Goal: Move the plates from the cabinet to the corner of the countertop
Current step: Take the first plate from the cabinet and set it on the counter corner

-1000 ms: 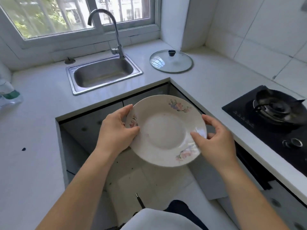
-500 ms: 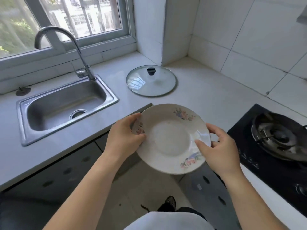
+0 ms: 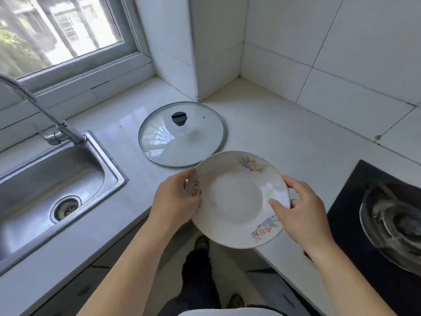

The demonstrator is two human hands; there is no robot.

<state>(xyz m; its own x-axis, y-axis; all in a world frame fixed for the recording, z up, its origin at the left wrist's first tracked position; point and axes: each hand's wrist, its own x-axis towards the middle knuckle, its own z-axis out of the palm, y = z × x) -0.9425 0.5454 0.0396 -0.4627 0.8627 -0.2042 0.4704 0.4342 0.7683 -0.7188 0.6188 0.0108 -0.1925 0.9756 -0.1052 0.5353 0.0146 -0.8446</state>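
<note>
Head view: a white floral plate (image 3: pixel 237 199) is held just above the front edge of the pale bench (image 3: pixel 284 137), beside a glass lid (image 3: pixel 182 135) lying flat near the wall corner. Both forearms reach forward. The left hand (image 3: pixel 175 201) grips the plate's left rim and the right hand (image 3: pixel 300 208) its right rim, fingers (image 3: pixel 293 181) curled round the edge. A steel sink (image 3: pixel 45 183) lies to the left.

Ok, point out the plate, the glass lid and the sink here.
plate (image 3: pixel 237 197), head view, centre of its well.
glass lid (image 3: pixel 182 139), head view, clear glass below the knob.
sink (image 3: pixel 41 185), head view, bare basin floor.
</note>
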